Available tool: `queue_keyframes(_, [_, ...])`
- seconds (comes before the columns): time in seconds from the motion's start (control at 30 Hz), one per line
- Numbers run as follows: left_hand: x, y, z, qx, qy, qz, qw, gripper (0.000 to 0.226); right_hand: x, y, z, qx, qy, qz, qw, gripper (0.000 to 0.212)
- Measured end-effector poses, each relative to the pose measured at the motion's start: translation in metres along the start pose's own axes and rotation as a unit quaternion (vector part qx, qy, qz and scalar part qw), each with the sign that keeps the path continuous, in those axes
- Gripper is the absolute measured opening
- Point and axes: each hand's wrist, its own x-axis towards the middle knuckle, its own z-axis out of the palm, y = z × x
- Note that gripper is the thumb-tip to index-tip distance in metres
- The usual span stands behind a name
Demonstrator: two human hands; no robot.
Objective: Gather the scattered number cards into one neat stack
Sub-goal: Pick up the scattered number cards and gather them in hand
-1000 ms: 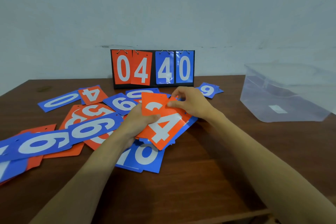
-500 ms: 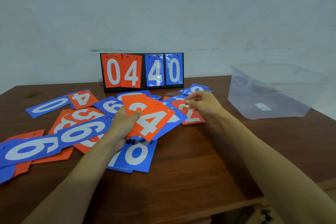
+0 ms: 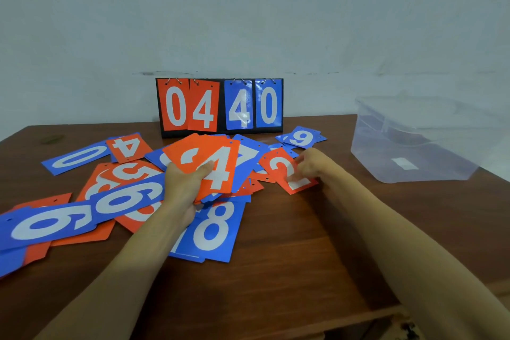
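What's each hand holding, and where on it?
Left-hand grip: card stack topped by orange 4, at its lower left corner. Right-hand grip: orange 2 card, at its right edge.

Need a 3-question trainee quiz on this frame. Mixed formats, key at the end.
1. True or false: the left hand grips a bunch of cards with an orange 4 on top.
2. Which card is the right hand taking hold of? A) a blue 8 B) the orange 2 C) a blue 6
3. Fill in: the scoreboard standing at the back of the table reads ____.

Key: 1 true; 2 B; 3 0440
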Motion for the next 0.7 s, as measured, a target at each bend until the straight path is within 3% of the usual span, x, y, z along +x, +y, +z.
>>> queue_keyframes(0.1, [0.004, 0.000, 0.000, 0.007, 0.051, 0.014, 0.999, 0.063, -0.005, 0.004, -0.002, 0.095, 0.034, -0.017, 0.995, 0.047])
queue_keyframes(0.2, [0.008, -0.001, -0.001, 0.009, 0.071, 0.029, 0.997, 0.057, -0.018, 0.007, -0.003, 0.322, 0.071, -0.062, 0.942, 0.011])
queue_keyframes(0.27, [0.008, -0.001, 0.000, -0.002, 0.060, 0.024, 0.998, 0.052, -0.033, 0.003, -0.002, 0.440, 0.050, -0.104, 0.891, 0.003])
queue_keyframes(0.33, [0.005, -0.001, 0.002, -0.012, 0.032, 0.017, 0.999, 0.048, -0.047, -0.007, 0.003, 0.480, 0.007, -0.150, 0.864, 0.006])
queue_keyframes(0.43, [-0.002, -0.001, 0.004, -0.032, -0.036, 0.016, 0.999, 0.046, -0.062, -0.029, 0.017, 0.418, -0.025, -0.200, 0.886, 0.013])
queue_keyframes(0.53, [-0.004, -0.004, 0.004, 0.019, -0.076, 0.044, 0.996, 0.056, -0.068, -0.047, 0.028, 0.316, -0.034, -0.243, 0.917, 0.011])
queue_keyframes(0.6, [-0.004, -0.005, 0.004, 0.038, -0.064, 0.054, 0.996, 0.058, -0.063, -0.051, 0.029, 0.248, 0.022, -0.252, 0.935, 0.020])
queue_keyframes(0.7, [-0.001, -0.004, 0.003, 0.008, -0.045, 0.028, 0.999, 0.058, -0.035, -0.039, 0.024, 0.153, 0.166, -0.196, 0.954, 0.034])
